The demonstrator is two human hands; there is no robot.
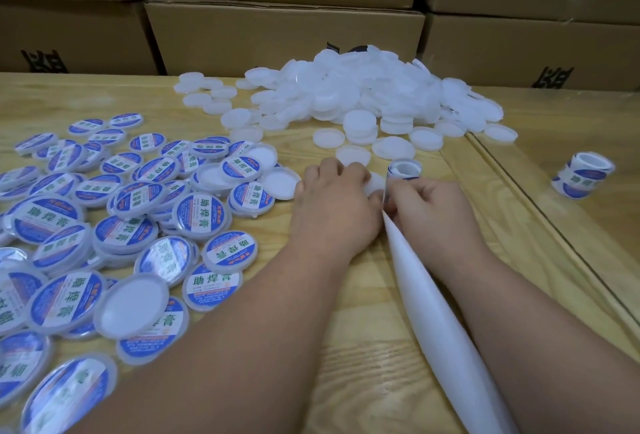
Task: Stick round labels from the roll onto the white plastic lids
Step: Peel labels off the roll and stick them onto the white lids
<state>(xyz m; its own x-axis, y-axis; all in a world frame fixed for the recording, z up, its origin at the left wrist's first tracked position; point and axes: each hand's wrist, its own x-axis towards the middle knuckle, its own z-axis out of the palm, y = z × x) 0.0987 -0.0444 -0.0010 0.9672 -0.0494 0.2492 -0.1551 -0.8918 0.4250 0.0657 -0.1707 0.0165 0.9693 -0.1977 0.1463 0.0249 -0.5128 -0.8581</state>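
— Two hands meet mid-table: right hand (427, 207) pinches the blue-printed label roll (403, 170), its white backing strip (429, 298) trailing toward the viewer.
— Left hand (337, 201)?
— Curled onto a plain white round plastic lid (375, 182) beside the roll; the unlabelled white lid heap (363, 94) lies beyond

I am looking at a packing or storeroom workplace, not a home. Stacked brown cardboard cartons (284, 35) with black printed marks fill the whole back of my view, 2 tiers showing, set right behind a pale wood-grain table (363, 347). On the table I see bulk stock: a big heap of plain white plastic lids (374, 94) at the far side and a wide spread of labelled lids (104, 226) on the left, all with the same blue printed sticker. A spare label roll (583, 179) stands on the right.
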